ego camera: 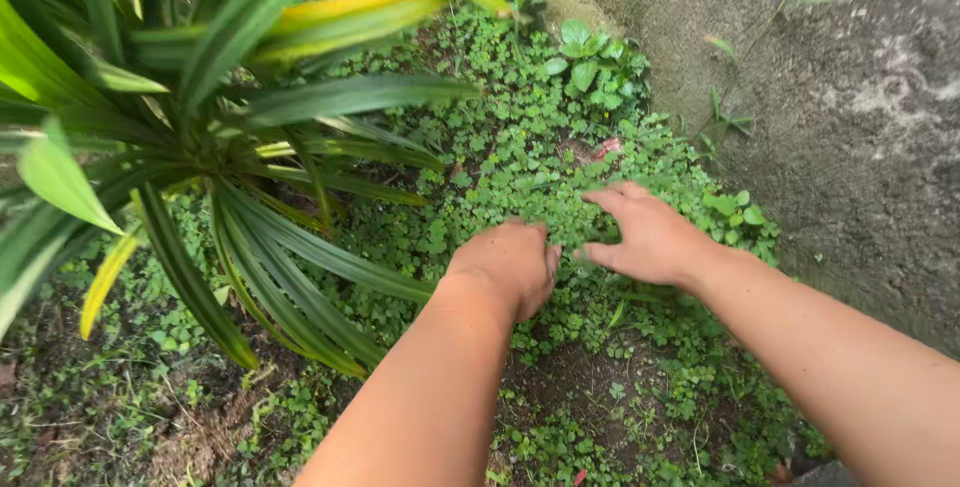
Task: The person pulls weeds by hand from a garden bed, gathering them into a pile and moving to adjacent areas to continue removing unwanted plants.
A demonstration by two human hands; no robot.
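Your left hand is curled into a closed fist, knuckles up, gripping the low green weeds at the frame's centre. Your right hand, just beside it at three o'clock, lies flat on the same patch with fingers spread open. At nine to eleven o'clock a long-leaved plant arches over the ground, its leaves close to your left forearm. A rough concrete wall hems you in at two o'clock.
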